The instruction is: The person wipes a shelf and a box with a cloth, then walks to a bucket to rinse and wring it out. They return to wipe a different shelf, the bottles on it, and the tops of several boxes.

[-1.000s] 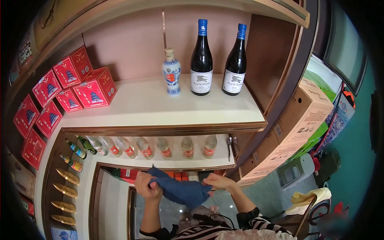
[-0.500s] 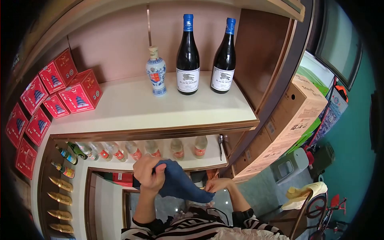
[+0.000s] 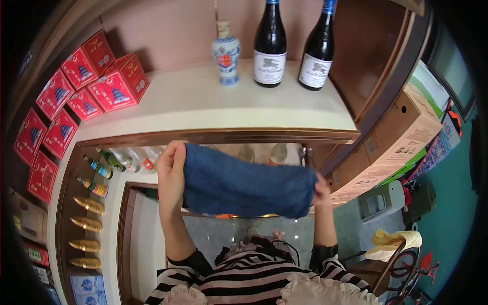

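Note:
A dark blue cloth [image 3: 249,183] is stretched out sideways between my two hands, in front of the lower shelf. My left hand [image 3: 172,170] pinches its upper left corner, thumb on the near side. At the other end my right hand [image 3: 321,190] grips the cloth's right edge; its fingers are slightly blurred and partly behind the fabric. Above the cloth, on the upper white shelf [image 3: 203,112], stand a blue-and-white porcelain bottle [image 3: 226,53] and two dark wine bottles [image 3: 270,46] with white labels. The cloth hides much of the row of clear bottles below.
Red boxes [image 3: 119,84] are stacked at the shelf's left. Green bottles [image 3: 97,166] and several gold bullet-shaped bottles [image 3: 86,223] line the left lower shelf. Cardboard cartons [image 3: 401,127] rise at the right. A yellow cloth [image 3: 391,244] hangs over a chair behind them.
The cloth, bunched and hanging between my hands before, is now spread wide. My hands have moved apart and up toward the shelf edge. The view has tilted down.

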Available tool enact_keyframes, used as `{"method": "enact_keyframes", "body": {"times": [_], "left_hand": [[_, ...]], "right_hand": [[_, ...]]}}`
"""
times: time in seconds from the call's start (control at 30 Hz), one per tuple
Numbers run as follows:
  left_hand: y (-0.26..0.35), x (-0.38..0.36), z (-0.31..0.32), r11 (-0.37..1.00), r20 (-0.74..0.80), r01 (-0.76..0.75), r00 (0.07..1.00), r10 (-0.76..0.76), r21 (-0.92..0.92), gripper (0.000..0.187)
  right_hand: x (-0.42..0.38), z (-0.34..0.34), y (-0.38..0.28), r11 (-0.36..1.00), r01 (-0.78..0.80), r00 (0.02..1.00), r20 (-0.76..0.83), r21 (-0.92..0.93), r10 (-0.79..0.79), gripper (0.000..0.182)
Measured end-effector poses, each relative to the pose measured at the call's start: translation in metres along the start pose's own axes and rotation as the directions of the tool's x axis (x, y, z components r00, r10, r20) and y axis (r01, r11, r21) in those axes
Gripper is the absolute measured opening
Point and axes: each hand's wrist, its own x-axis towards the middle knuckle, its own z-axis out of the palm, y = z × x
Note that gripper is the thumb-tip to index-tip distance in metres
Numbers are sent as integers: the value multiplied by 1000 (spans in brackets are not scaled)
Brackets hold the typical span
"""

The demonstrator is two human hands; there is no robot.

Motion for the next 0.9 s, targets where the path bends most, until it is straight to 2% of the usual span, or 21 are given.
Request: {"method": "enact_keyframes", "body": {"times": [0.03,0.07,0.1,0.17,0.2,0.23,0.3,0.33,0.37,0.43,0.5,0.53,0.57,0.6,0.63,0.67,0.7,0.73,0.77,0.83,0.9], "left_hand": [[2,-1,-5,991,25,102,995,-100,-88,16],[-4,-1,-15,969,125,176,980,-155,-174,18],[-7,-4,-20,970,111,180,980,-162,-166,18],[-13,-9,-28,939,141,256,963,-228,-229,26],[-29,-9,-44,907,254,319,934,-252,-274,41],[-33,-12,-49,909,240,314,937,-252,-274,41],[-37,-19,-59,886,417,353,884,-211,-300,52],[-43,-21,-64,881,451,364,869,-204,-302,57],[-45,-25,-71,913,460,371,849,-260,-168,56],[-63,-30,-93,864,580,433,646,-497,257,56],[-79,-37,-94,721,570,507,448,-689,472,57],[-83,-44,-94,699,507,470,481,-715,539,61],[-96,-51,-97,785,528,324,598,-603,528,63],[-89,-57,-95,841,510,296,688,-517,452,66],[-112,-63,-104,910,537,218,749,-388,354,71],[-92,-67,-103,946,550,145,784,-289,290,74],[-72,-73,-104,968,521,122,824,-222,219,77],[-70,-77,-105,995,520,8,852,-60,101,81],[-62,-85,-109,997,509,19,859,-51,69,80],[-51,-108,-120,993,425,113,897,-121,45,56],[-46,-137,-135,989,323,148,938,-130,-30,40]], "right_hand": [[11,21,-13,995,6,996,-87,-102,-15,47],[22,33,-20,990,13,992,-125,-137,-30,42],[34,43,-25,985,22,986,-159,-174,-50,39],[55,65,-35,995,16,999,-45,-97,-20,33],[64,69,-35,995,23,999,-34,-101,-26,30],[71,77,-35,995,14,1000,-24,-98,-16,30],[80,98,-33,985,-31,999,-45,-169,24,29],[86,106,-31,982,-60,997,-60,-181,50,33],[90,112,-29,981,-75,997,-50,-181,67,33],[99,123,-21,975,-139,985,74,-172,153,34],[105,137,-7,950,-219,957,138,-223,254,35],[108,146,3,922,-274,927,182,-273,329,35],[111,153,18,884,-285,894,229,-371,384,34],[111,162,30,794,-320,824,262,-516,502,33],[111,171,43,686,-318,741,280,-654,610,32],[109,180,55,676,-314,691,327,-666,644,32],[108,189,69,609,-175,621,393,-773,678,30],[107,199,84,546,-11,534,456,-838,712,29],[105,211,100,496,174,424,519,-851,742,27],[106,228,127,484,177,179,512,-857,840,25],[100,242,151,534,114,91,544,-838,834,26]]}}
